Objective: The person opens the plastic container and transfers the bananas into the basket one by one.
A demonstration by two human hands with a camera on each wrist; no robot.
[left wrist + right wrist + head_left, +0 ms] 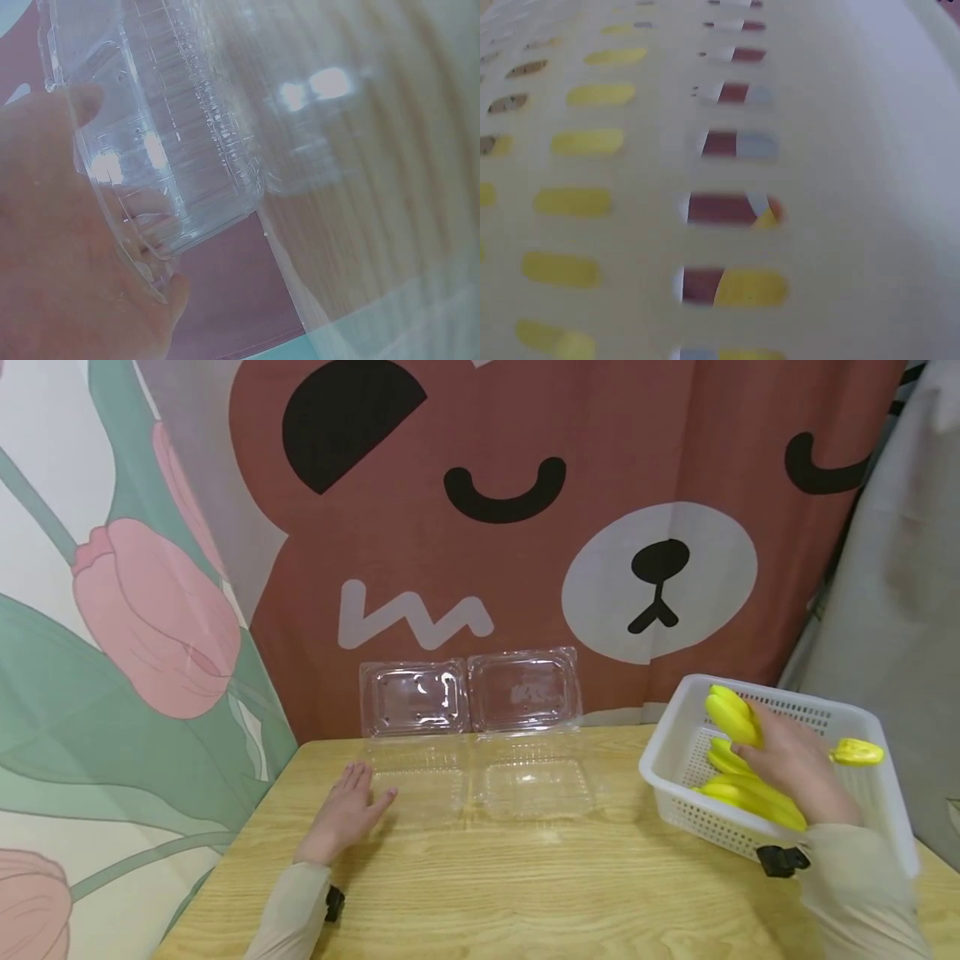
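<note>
Two clear plastic clamshell boxes (534, 789) lie side by side on the wooden table, their lids raised at the back against the curtain. My left hand (347, 810) is at the left edge of the left box, fingers extended and thumb spread. In the left wrist view, some fingers show through the clear plastic wall (150, 127). Over the white basket (663, 760) at the right, my right hand (798, 760) grips a yellow banana (733, 720). Several more bananas (750, 797) lie in the basket under the hand. The right wrist view shows only the basket's slotted wall (652, 225).
Behind the table hangs a curtain (480, 560) with a bear face, close to the raised lids. A tulip-patterned cloth (150, 610) covers the left side. One yellow banana end (857, 752) shows to the right of my right hand, near the basket's right wall.
</note>
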